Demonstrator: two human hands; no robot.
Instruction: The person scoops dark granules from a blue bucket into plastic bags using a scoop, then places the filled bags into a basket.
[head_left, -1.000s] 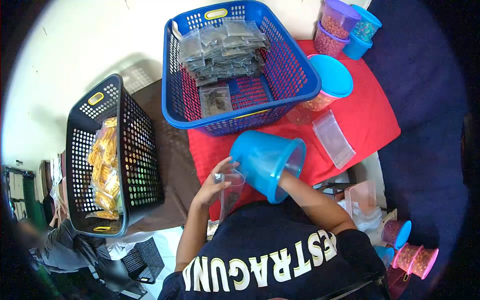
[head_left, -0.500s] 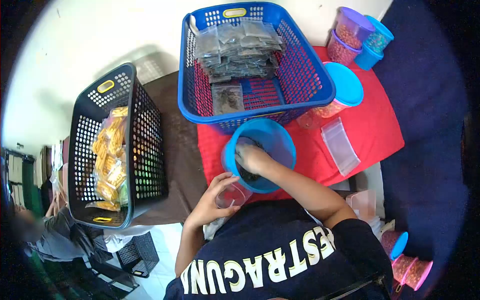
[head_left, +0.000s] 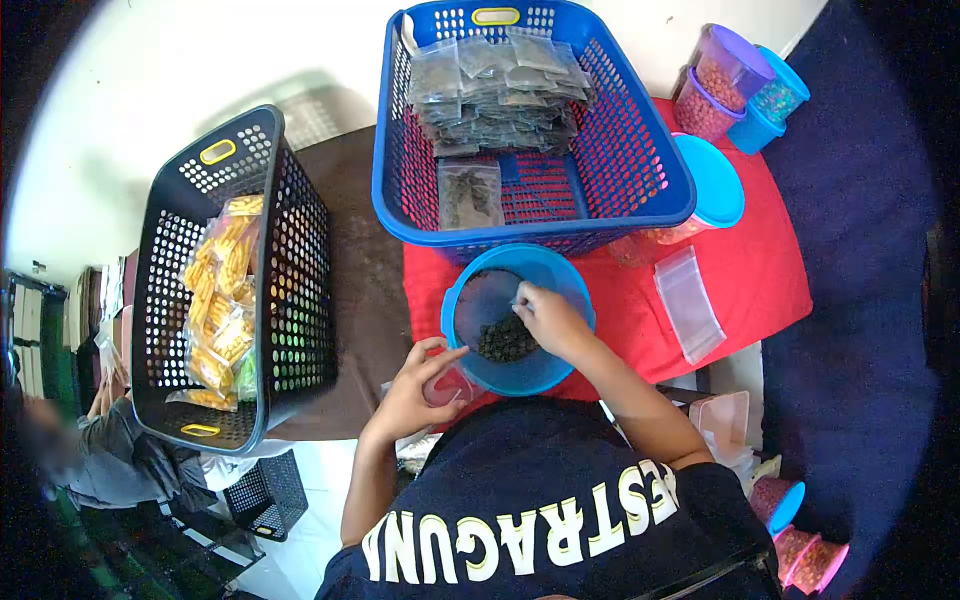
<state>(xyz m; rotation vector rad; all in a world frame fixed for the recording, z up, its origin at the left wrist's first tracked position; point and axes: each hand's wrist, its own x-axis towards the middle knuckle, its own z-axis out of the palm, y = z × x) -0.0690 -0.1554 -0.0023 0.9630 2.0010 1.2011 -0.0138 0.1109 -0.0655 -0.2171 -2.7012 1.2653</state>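
My left hand is curled around a clear, round-rimmed plastic cup at the near left of a blue tub. Inside the tub lies a heap of dark, crumbly dried stuff. Over the tub's right side, my right hand has its fingers pinched together. Something small and pale may be at those fingertips, but I cannot make it out. A flat stack of clear plastic bags lies on the red cloth to the right.
Behind the tub stands a blue basket with many filled packets. A black basket of yellow snack packs is left. Lidded containers stand far right, near a blue-lidded one. Another person is at lower left.
My right hand has risen out of the dark heap to the tub's right side, its fingers now pinched. The left hand stays around the cup. The whole view has shifted slightly.
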